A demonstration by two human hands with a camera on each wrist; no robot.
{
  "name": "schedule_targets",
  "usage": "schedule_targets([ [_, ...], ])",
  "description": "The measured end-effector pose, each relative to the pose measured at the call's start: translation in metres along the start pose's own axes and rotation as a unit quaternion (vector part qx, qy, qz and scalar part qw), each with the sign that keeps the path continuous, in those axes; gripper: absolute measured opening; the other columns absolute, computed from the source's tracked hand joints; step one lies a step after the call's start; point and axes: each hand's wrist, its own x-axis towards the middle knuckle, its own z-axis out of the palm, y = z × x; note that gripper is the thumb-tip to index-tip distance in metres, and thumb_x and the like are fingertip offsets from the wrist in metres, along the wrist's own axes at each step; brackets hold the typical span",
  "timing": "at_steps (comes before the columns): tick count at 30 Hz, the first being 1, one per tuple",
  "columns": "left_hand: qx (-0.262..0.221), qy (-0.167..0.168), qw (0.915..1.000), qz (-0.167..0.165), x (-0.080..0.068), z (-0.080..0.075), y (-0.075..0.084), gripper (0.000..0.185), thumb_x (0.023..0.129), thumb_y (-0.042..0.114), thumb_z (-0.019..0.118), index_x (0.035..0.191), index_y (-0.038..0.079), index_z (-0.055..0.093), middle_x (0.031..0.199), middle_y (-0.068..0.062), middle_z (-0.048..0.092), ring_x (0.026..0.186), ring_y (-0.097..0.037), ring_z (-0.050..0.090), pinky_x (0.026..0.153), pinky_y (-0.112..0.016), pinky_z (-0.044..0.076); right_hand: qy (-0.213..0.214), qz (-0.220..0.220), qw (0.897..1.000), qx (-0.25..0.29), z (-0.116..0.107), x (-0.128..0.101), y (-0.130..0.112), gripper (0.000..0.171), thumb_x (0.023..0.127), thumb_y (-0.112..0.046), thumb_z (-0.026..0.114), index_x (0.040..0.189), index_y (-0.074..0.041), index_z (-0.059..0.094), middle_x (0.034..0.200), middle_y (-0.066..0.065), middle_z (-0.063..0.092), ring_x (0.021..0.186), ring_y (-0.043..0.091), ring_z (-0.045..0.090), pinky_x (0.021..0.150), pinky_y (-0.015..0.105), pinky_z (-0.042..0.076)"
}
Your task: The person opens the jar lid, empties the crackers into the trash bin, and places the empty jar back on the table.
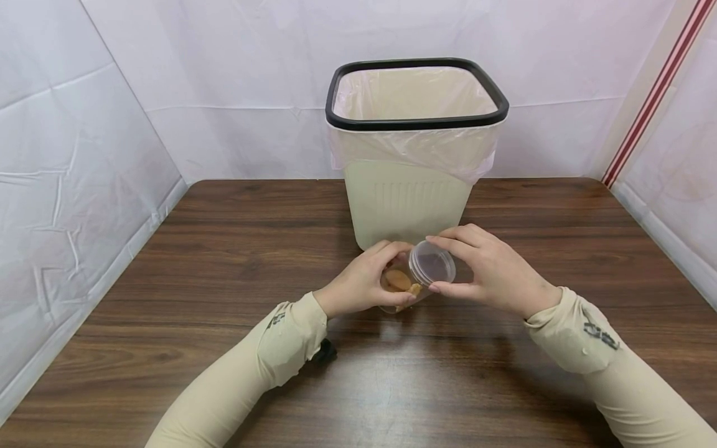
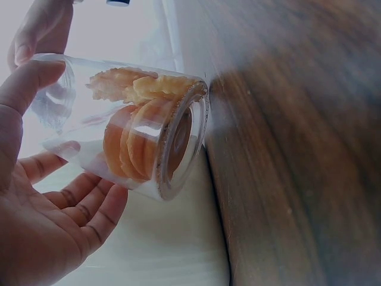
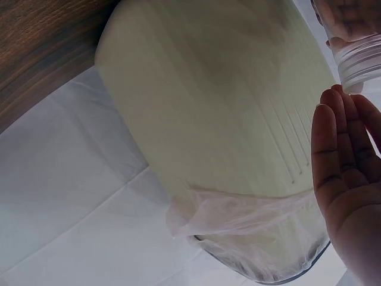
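A clear plastic jar (image 2: 89,128) leans to the right just in front of the bin. Inside it, near the bottom, are several round brown cookies (image 2: 140,143) and some wavy yellowish snack pieces (image 2: 134,86). My left hand (image 1: 364,283) grips the jar's side between thumb and fingers. At its mouth, my right hand (image 1: 493,267) holds the clear round lid (image 1: 434,262) by the edge, thumb below and fingers above. In the right wrist view, the right fingertips (image 3: 339,95) are right at the ridged rim. The jar's base is close over the table in the left wrist view.
A cream bin (image 1: 409,202) with a black rim and a pale pink liner (image 1: 414,146) stands behind the hands. The dark wooden table (image 1: 235,249) extends on both sides. White sheeting (image 1: 235,74) hangs behind and at the sides. A small black object (image 1: 325,353) shows by the left sleeve.
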Motion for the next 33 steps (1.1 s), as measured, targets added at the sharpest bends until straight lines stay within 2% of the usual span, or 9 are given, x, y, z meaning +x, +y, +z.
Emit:
schedule_targets([
  [5,-0.001,0.001,1.0000,-0.001,-0.0003,0.0000,0.0000,0.062,0.075,0.026,0.081,0.129,0.010,0.054,0.114,-0.005,0.059,0.102,-0.016,0.055,0.090,-0.031,0.050,-0.004,-0.002,1.000,0.004,-0.0011,0.0002,-0.0004,0.057,0.082,-0.043,0.072,0.122,-0.003,0.063,0.110,0.008,0.064,0.098,0.020,0.059,0.083,0.035,0.051],
  [14,-0.002,-0.001,1.0000,-0.002,-0.0001,0.0001,-0.0002,0.062,0.076,0.026,0.081,0.129,0.010,0.054,0.114,-0.005,0.059,0.103,-0.016,0.056,0.092,-0.032,0.049,-0.008,-0.009,1.000,0.005,-0.0019,0.0008,-0.0002,0.060,0.069,-0.023,0.081,0.123,-0.003,0.063,0.112,0.008,0.064,0.100,0.020,0.059,0.084,0.035,0.050],
  [33,-0.004,-0.004,1.0000,-0.005,-0.0007,-0.0007,0.0011,0.063,0.076,0.026,0.081,0.129,0.010,0.053,0.114,-0.007,0.059,0.105,-0.018,0.056,0.093,-0.032,0.049,-0.022,-0.019,1.000,0.007,-0.0034,0.0001,0.0020,0.064,0.068,-0.021,0.080,0.126,-0.004,0.060,0.118,0.007,0.064,0.104,0.020,0.058,0.089,0.037,0.048],
])
